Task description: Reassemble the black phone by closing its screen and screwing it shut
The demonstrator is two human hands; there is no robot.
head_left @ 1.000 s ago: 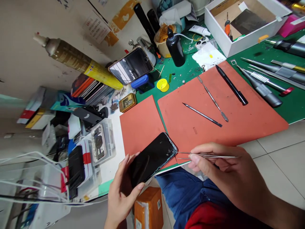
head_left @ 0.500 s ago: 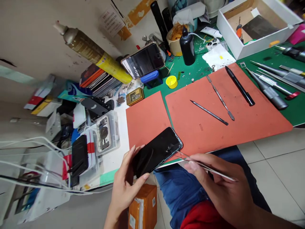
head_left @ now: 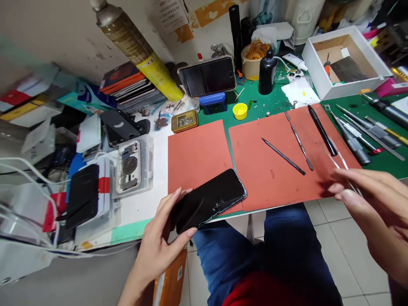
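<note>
My left hand [head_left: 165,236] grips the lower end of a black smartphone [head_left: 212,197], thumb on the near edge and fingers along the far side. Small chips mark the phone's glass near its right edge. It lies at a slant over the front edge of the reddish mat [head_left: 199,155]. Off to the right, my right hand [head_left: 376,208] holds a pair of metal tweezers [head_left: 346,174] between thumb and fingers, slightly blurred. Their tips point towards a black pen-like tool [head_left: 321,129] on the mat. A thin dark spudger [head_left: 283,156] and a double-ended metal spatula [head_left: 298,140] lie between the hands.
A phone [head_left: 207,77] leans on a blue stand behind the mat, near a yellow cap [head_left: 240,111] and a black bottle [head_left: 267,73]. Several pen-like tools lie at right, below a white box [head_left: 325,85]. Phone parts [head_left: 128,166] and cables crowd the left.
My right hand has drawn the tweezers away from the phone's edge, out to the right. My left hand still holds the phone. The camera view has shifted.
</note>
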